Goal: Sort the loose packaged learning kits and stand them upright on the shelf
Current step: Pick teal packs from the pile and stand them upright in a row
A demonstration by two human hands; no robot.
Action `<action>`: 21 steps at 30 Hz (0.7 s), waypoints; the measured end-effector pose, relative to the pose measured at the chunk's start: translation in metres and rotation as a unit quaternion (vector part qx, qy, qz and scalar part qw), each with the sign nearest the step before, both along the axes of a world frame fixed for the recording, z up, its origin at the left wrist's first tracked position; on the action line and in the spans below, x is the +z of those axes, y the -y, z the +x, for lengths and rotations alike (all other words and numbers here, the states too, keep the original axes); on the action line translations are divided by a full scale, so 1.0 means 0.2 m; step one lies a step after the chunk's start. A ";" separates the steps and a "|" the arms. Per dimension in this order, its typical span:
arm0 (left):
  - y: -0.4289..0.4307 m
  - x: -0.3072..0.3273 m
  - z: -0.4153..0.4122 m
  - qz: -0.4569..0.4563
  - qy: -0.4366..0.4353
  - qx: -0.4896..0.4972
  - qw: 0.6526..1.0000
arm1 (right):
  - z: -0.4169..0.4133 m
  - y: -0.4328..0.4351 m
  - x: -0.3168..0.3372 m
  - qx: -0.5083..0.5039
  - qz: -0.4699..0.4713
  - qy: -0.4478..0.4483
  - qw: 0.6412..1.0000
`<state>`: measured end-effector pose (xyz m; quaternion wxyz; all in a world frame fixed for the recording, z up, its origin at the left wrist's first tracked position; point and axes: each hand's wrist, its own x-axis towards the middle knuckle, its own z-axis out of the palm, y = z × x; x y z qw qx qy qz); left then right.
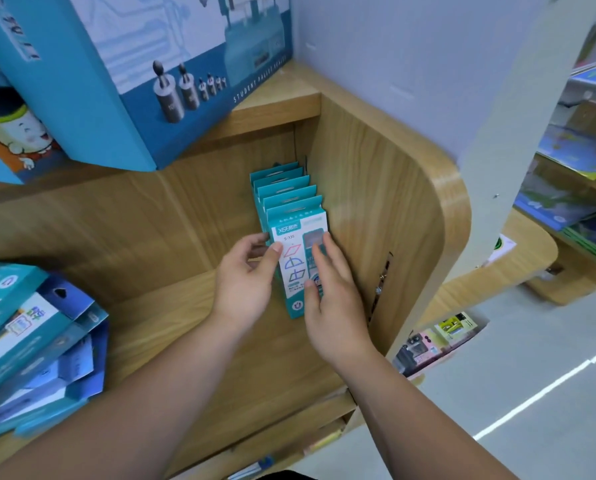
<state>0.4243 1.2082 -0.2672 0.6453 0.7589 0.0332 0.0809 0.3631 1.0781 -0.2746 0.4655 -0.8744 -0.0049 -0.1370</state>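
Front kit: the front kit (291, 258) is a teal and white package with drawn shapes on its face. It stands upright on the shelf board, first in the row.
Row of kits: the row of kits (282, 188) stands behind it, one package after another, with only their teal top flaps in sight. The row is in the right corner, just beside the side wall (376, 202).
Left hand: the left hand (246, 282) holds the front kit at its left edge, with the thumb on the face and the fingers curled round behind.
Right hand: the right hand (331, 299) lies flat on the right half of the kit's face. Its fingers are straight and close together, and it grips nothing.
Loose kits: a pile of loose kits (30, 341) lies at the left on the same wooden shelf (172, 306), tilted and overlapping, well apart from the row.
Above: a big blue box (116, 81) with printed weights stands on the upper board.
Right side: the grey floor (497, 375) with a white line, and other shelves (573, 168) with colourful, blurred goods.
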 end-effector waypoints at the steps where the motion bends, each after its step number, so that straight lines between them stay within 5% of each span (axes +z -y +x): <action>1: 0.00 0.01 0.00 0.004 0.001 0.003 1.000 | 0.01 0.01 0.00 0.004 0.004 -0.007 1.000; 21: 0.04 0.02 -0.02 0.053 -0.005 0.037 0.998 | -0.02 0.04 0.01 0.083 0.001 -0.064 0.994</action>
